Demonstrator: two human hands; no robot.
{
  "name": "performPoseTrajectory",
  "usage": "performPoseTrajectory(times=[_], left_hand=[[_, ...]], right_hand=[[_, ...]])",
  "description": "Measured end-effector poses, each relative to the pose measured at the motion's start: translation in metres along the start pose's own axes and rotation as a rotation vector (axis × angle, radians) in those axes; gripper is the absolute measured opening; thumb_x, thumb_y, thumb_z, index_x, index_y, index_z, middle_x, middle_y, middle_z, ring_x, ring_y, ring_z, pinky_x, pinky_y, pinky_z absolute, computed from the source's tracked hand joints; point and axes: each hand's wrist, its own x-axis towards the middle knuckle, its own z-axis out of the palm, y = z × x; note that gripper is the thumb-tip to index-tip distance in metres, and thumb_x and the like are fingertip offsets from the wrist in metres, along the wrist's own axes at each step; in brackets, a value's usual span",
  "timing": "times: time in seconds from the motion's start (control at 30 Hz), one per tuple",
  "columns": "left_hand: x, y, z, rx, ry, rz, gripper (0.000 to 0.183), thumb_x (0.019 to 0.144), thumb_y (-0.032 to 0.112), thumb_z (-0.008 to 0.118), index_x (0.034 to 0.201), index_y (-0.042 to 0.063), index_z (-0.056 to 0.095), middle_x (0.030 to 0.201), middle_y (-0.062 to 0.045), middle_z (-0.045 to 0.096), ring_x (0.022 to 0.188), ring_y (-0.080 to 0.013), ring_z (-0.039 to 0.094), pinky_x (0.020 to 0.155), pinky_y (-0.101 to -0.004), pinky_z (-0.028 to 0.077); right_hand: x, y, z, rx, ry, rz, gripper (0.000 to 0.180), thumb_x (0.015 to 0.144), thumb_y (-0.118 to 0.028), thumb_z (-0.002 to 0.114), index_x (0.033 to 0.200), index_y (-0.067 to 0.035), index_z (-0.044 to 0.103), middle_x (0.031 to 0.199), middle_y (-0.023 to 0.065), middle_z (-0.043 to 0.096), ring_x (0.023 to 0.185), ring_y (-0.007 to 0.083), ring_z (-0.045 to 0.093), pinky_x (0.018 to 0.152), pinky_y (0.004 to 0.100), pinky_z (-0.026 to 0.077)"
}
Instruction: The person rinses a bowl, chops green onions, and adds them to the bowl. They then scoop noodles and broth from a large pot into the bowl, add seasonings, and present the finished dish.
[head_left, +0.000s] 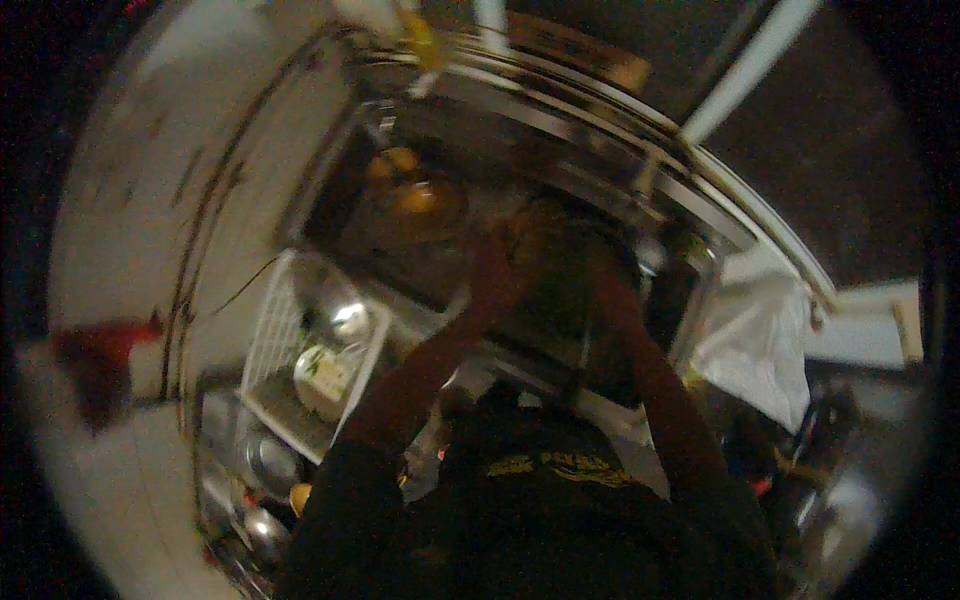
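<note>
Both my arms reach forward over a dark metal sink (405, 270). My left hand (499, 251) is near the middle of it, blurred and dim. My right hand (607, 274) is further right and barely stands out from the dark. Between them is a dark greenish mass (559, 281) too blurred to name. Whether either hand grips anything cannot be made out. Left of my left hand, a shiny orange-brown rounded vessel (424, 199) sits in the sink, beside a smaller orange thing (394, 161).
On the left, a white plastic basket (274, 330) holds a shiny metal bowl (349, 311) and a white vessel with a green pattern (322, 367). Metal dishes (270, 457) lie below it. A white plastic bag (757, 345) is at the right, beside the sink.
</note>
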Motion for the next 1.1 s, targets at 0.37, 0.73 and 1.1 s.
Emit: performPoseTrajectory(times=[0.37, 0.73, 1.1], left_hand=[[-0.305, 0.019, 0.073, -0.701, 0.015, -0.432, 0.056, 0.091, 0.032, 0.067, 0.139, 0.009, 0.049, 0.139, -0.012, 0.052, 0.120, -0.0322, 0.055, 0.092, -0.0417, 0.052], [-0.550, 0.031, 0.111, -0.547, 0.839, -0.589, 0.039, 0.082, 0.033, 0.077, 0.109, 0.006, 0.069, 0.100, -0.010, 0.069, 0.091, -0.0296, 0.067, 0.080, -0.0405, 0.052], [-0.810, 0.136, 0.177, -0.653, 0.922, -1.038, 0.037, 0.092, 0.033, 0.066, 0.115, 0.003, 0.067, 0.111, -0.015, 0.070, 0.095, -0.0262, 0.067, 0.083, -0.0394, 0.052]], right_hand=[[-0.187, 0.039, 0.001, 0.136, -0.814, -0.108, 0.033, 0.096, -0.024, 0.064, 0.126, -0.010, 0.061, 0.113, 0.0067, 0.064, 0.097, 0.0199, 0.061, 0.080, 0.0349, 0.053], [-0.090, 0.031, -0.036, 1.617, -1.036, 0.777, 0.038, 0.104, -0.025, 0.045, 0.136, -0.008, 0.050, 0.111, 0.0139, 0.065, 0.077, 0.0206, 0.062, 0.062, 0.0313, 0.054], [-0.408, 0.064, 0.165, 0.157, -1.112, 1.316, 0.021, 0.089, -0.017, 0.053, 0.097, 0.002, 0.059, 0.103, 0.0178, 0.065, 0.065, 0.0163, 0.055, 0.057, 0.0250, 0.043]])
